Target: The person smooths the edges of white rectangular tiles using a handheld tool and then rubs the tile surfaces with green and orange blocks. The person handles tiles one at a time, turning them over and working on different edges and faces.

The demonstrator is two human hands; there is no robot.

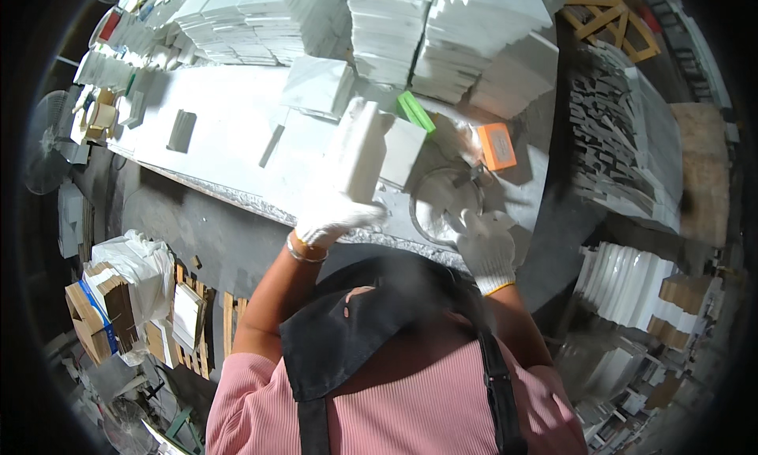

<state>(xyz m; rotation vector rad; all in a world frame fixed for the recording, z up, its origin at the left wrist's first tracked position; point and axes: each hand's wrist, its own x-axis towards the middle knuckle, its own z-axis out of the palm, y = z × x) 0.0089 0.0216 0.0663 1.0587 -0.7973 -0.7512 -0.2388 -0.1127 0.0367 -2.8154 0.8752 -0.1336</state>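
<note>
My left hand (335, 219), in a white knit glove, grips the near end of a thick white marble block (362, 151), its thumb stretched to the right. The block's far end rests by a square marble tile (404, 151). My right hand (487, 248), gloved too, is at the near right rim of a round pan (414, 210) holding white powder or paste. Its fingers are bent together, and what they hold, if anything, is hard to see. Beyond the pan lie a green block (415, 114) and an orange box (497, 146).
Tall stacks of marble tiles (387, 28) line the far side of the white worktable (229, 155). A small grey-edged piece (181, 131) and a thin strip (272, 145) lie on its left. A pallet of slabs (632, 139) stands to the right, a wrapped bundle (134, 265) to the left.
</note>
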